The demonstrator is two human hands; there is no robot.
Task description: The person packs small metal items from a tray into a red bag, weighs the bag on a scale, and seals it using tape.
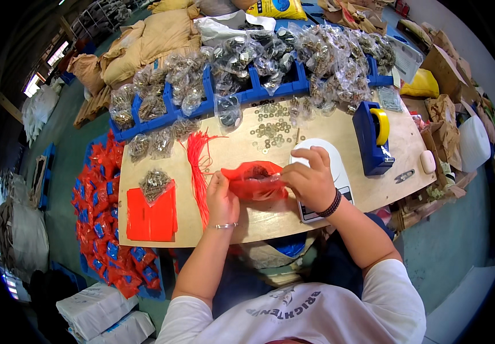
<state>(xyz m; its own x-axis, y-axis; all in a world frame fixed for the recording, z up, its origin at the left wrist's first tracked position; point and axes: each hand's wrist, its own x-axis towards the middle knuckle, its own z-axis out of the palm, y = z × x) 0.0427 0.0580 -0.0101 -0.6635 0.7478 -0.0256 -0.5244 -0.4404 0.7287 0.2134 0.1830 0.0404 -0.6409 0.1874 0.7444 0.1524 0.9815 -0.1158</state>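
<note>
A red plastic bag [253, 192] is held up above the middle of the table, its mouth gaping and something dark inside. My left hand [223, 198] is closed on the bag's left side. At its right edge, my right hand [311, 182] pinches the rim with thumb and finger, the other fingers raised. Under the right hand stands a white scale [334, 163]. A bundle of red ties [196, 178] lies left of the bag. Farther left, a clear bag of metal screws [156, 183] rests on a stack of flat red bags [147, 223].
Loose washers [271, 132] lie beyond the bag. Blue bins [247, 92] heaped with bagged hardware line the far edge. To the right are a blue tape dispenser [368, 140], snips [404, 176] and a pale oval object [427, 161]. Filled red bags [101, 212] crowd a container at left.
</note>
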